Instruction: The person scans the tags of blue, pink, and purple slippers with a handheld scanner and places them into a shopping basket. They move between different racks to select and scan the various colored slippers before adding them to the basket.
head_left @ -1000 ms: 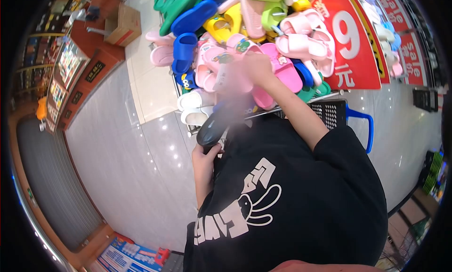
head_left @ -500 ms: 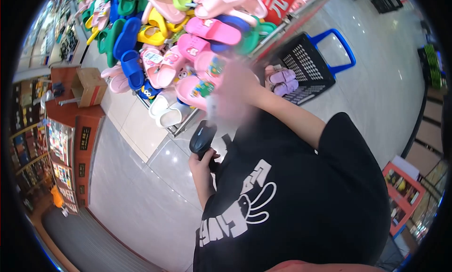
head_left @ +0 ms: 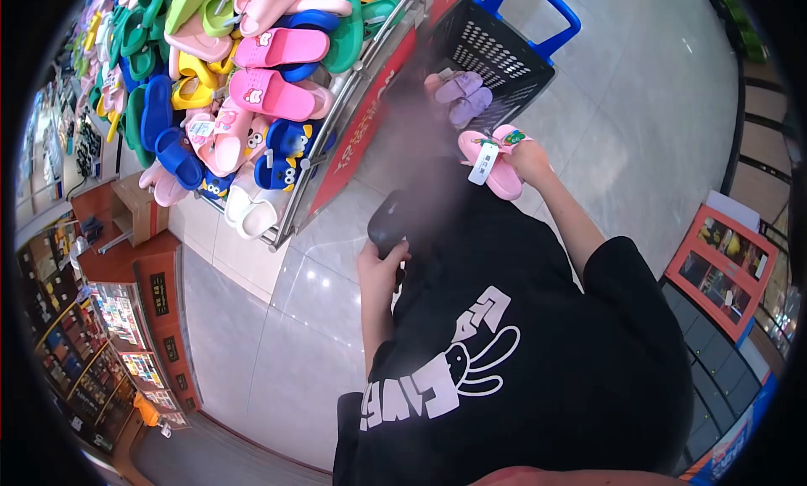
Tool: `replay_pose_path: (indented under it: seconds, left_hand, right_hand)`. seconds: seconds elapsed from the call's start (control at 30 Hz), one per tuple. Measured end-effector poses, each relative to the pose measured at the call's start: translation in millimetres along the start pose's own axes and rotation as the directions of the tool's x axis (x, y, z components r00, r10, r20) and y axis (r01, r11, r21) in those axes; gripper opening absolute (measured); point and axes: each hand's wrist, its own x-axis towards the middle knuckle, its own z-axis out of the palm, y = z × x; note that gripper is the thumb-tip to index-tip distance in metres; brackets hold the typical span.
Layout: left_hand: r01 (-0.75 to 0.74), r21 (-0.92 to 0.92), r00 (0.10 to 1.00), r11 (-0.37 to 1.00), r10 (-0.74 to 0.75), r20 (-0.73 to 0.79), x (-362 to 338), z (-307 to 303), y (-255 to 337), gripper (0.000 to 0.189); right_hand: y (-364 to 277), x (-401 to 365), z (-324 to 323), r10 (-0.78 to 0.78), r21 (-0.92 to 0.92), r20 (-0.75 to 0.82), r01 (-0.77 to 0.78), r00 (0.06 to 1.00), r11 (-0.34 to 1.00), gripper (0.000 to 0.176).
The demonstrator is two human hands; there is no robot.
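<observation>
My right hand (head_left: 530, 163) grips a pair of pink slippers (head_left: 504, 176) by one edge, with colourful motifs on the straps and a white tag (head_left: 483, 164) hanging from them. Beside it stands a black basket (head_left: 471, 49) with a blue handle, in which lilac slippers (head_left: 466, 97) are seen. In my left hand (head_left: 380, 272) is a black handheld barcode scanner (head_left: 387, 223), held upright by its grip; a hazy smear across the middle of the view partly covers it.
A metal-framed display stand (head_left: 290, 213) with a red sign holds a heap of coloured slippers (head_left: 282, 49). A cardboard box (head_left: 139, 204) and a wooden counter (head_left: 160, 293) are on the left. At the right stands a red-framed cabinet (head_left: 721, 267).
My right hand has moved right from the slipper heap, carrying the pink slippers over beside the basket. The view has shifted, while my left hand keeps hold of the scanner.
</observation>
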Motion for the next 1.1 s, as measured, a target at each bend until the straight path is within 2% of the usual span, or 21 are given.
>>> replay_pose_path:
  seconds: [0.1,0.17,0.2,0.27,0.3,0.37,0.4,0.43,0.47,0.5,0.57,0.6,0.63,0.67,0.7,0.77,0.87,0.93,1.0,1.1]
  left_hand:
    - [-0.026,0.077,1.000,0.997,0.027,-0.008,9,6,-13,0.025]
    - [0.146,0.082,0.988,0.986,-0.141,-0.063,16,10,-20,0.025]
    - [0.159,0.055,0.984,0.986,-0.153,-0.091,20,16,-26,0.025]
    - [0.282,0.055,0.957,0.958,-0.277,-0.082,32,27,-33,0.022]
    - [0.347,0.041,0.936,0.937,-0.343,-0.081,37,37,-31,0.020]
    - [0.406,0.041,0.910,0.913,-0.401,-0.102,53,62,-42,0.017]
    - [0.408,-0.016,0.906,0.913,-0.407,-0.121,62,76,-55,0.016]
    - [0.415,-0.068,0.896,0.907,-0.420,-0.144,68,89,-66,0.015]
    - [0.490,-0.121,0.857,0.863,-0.502,-0.113,75,105,-66,0.013]
    - [0.472,-0.108,0.870,0.875,-0.482,-0.103,82,119,-80,0.014]
    - [0.519,-0.080,0.852,0.851,-0.523,-0.030,96,143,-104,0.017]
    - [0.560,-0.011,0.828,0.829,-0.560,-0.033,104,155,-111,0.022]
    - [0.577,-0.029,0.814,0.816,-0.578,-0.054,110,165,-118,0.022]
    - [0.565,0.049,0.825,0.824,-0.563,-0.049,114,174,-123,0.026]
    - [0.545,0.130,0.837,0.828,-0.546,-0.036,118,181,-129,0.030]
    - [0.538,0.103,0.842,0.837,-0.540,-0.008,122,188,-150,0.033]
    - [0.581,0.038,0.813,0.813,-0.578,-0.064,129,195,-158,0.032]
    - [0.653,0.102,0.757,0.750,-0.641,-0.128,136,196,-149,0.028]
    - [0.639,0.085,0.768,0.764,-0.628,-0.128,136,195,-147,0.026]
    - [0.563,0.026,0.822,0.826,-0.556,-0.126,129,198,-143,0.022]
  right_hand:
    - [1,23,-2,0.021,-0.029,0.018,-0.021,1.000,0.999,0.031]
    - [-4,47,2,0.035,-0.024,0.031,-0.034,0.999,0.999,0.031]
    - [-5,64,8,-0.011,-0.045,0.013,0.012,1.000,0.999,0.030]
    - [-10,98,19,-0.089,-0.052,0.007,0.089,0.996,0.995,0.027]
    - [-13,117,30,-0.080,-0.052,0.031,0.082,0.996,0.995,0.027]
    - [-19,163,53,-0.142,-0.108,0.056,0.147,0.988,0.983,0.030]
    - [-21,190,65,-0.150,-0.116,0.082,0.158,0.985,0.981,0.030]
    - [-22,213,84,-0.224,-0.139,0.045,0.228,0.974,0.964,0.027]
    - [-15,235,109,-0.295,-0.157,0.010,0.292,0.956,0.943,0.025]
    - [-9,261,130,-0.297,-0.150,0.036,0.299,0.954,0.942,0.025]
    - [4,317,182,-0.433,-0.252,-0.023,0.414,0.901,0.875,0.021]
    - [6,341,194,-0.463,-0.276,-0.075,0.428,0.883,0.861,0.022]
    - [10,357,207,-0.489,-0.298,-0.124,0.438,0.864,0.848,0.023]
    - [-8,363,179,-0.425,-0.293,-0.055,0.392,0.904,0.872,0.022]
    - [-10,374,176,-0.431,-0.290,-0.029,0.405,0.902,0.867,0.022]
    - [-7,407,172,-0.269,-0.280,0.025,0.265,0.963,0.923,0.024]
    - [3,438,150,-0.335,-0.233,0.008,0.327,0.942,0.916,0.027]
    - [13,458,150,-0.291,-0.185,0.012,0.288,0.957,0.940,0.029]
    - [16,458,140,-0.167,-0.062,0.055,0.171,0.984,0.983,0.033]
    - [33,436,154,-0.238,0.048,-0.052,0.241,0.970,0.969,0.038]
